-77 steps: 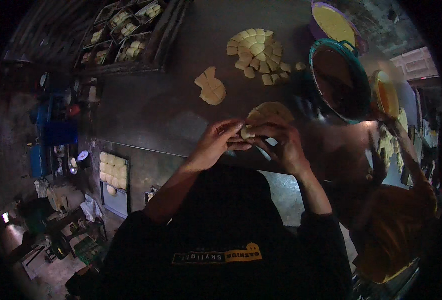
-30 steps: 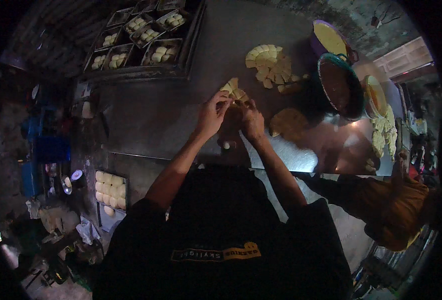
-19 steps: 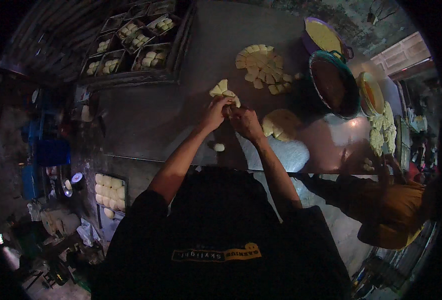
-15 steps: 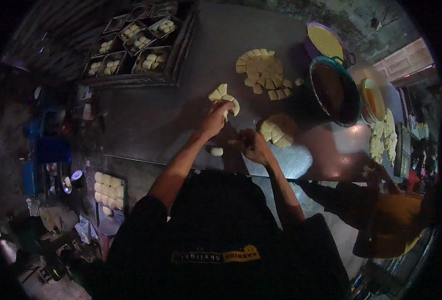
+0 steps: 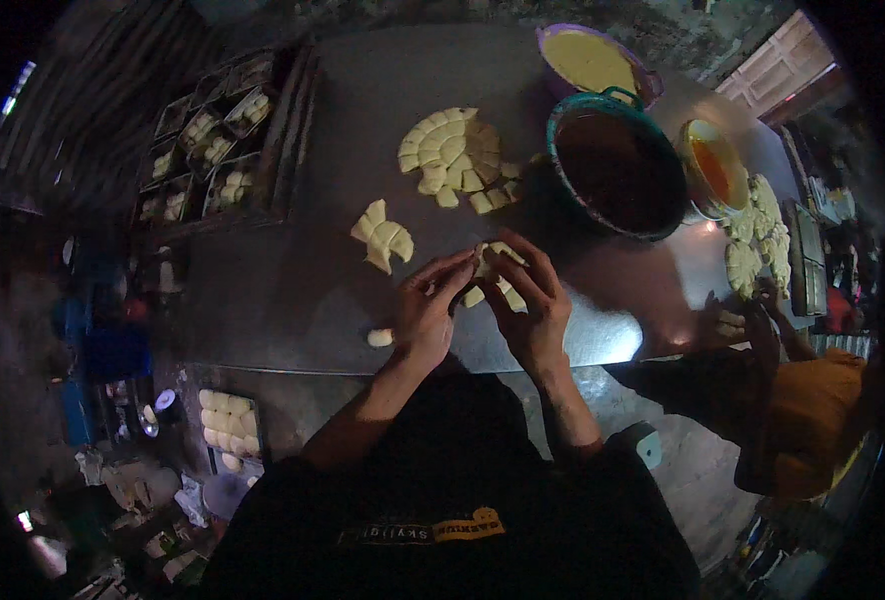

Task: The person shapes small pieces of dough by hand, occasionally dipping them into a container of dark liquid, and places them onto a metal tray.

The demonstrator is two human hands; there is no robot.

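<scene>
Above the metal worktable my left hand (image 5: 428, 305) and my right hand (image 5: 535, 305) meet, fingers bent around a small pale piece of dough (image 5: 487, 262). The fingers partly cover it, so its shape is unclear. Just below lie more cut dough pieces (image 5: 508, 295), mostly hidden by my right hand. To the left of my hands rests a loose cluster of dough wedges (image 5: 385, 237). One small rounded dough lump (image 5: 380, 338) sits near the table's front edge, beside my left wrist. Farther off is a large flat round of dough cut into pieces (image 5: 443, 150).
At right stand a dark green-rimmed tub (image 5: 618, 165), a purple basin with yellow contents (image 5: 591, 60) and a pail with orange contents (image 5: 715, 170). A wooden tray with dough-filled tins (image 5: 208, 150) is far left. A tray of dough balls (image 5: 230, 422) stands lower left. A co-worker (image 5: 803, 410) works at right.
My left hand has left the dough cluster and come over to my right hand. Both hands are now together at a dough piece. The whole view has shifted as my head turned.
</scene>
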